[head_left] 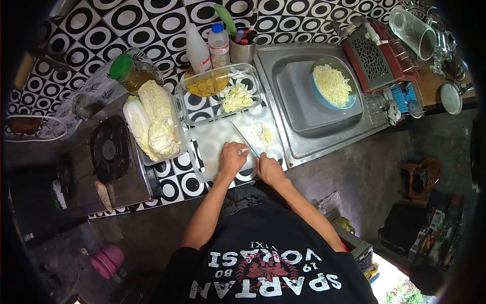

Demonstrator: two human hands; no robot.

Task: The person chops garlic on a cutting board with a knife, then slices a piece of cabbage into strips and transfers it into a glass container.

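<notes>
My right hand [271, 169] is closed round the blue handle of a kitchen knife [242, 133], whose blade points away and to the left over the cutting board. Between the fingertips of my left hand [233, 158] is a small whitish piece of vegetable [244, 151], close beside the knife; its kind is too small to tell. Under both hands lies a pale cutting board [210, 139]. A little heap of finely chopped pale bits [266, 135] sits on it, right of the blade. Behind the board, a clear rectangular container [182, 109] holds cut whitish-green pieces [238, 98].
Napa cabbages [152, 121] fill a tray at the left, beside a gas stove [109, 152]. On the right, a bowl [315, 93] of chopped cabbage stands at the steel sink [298, 139]. Bottles [219, 48] and a utensil holder [243, 53] line the back wall.
</notes>
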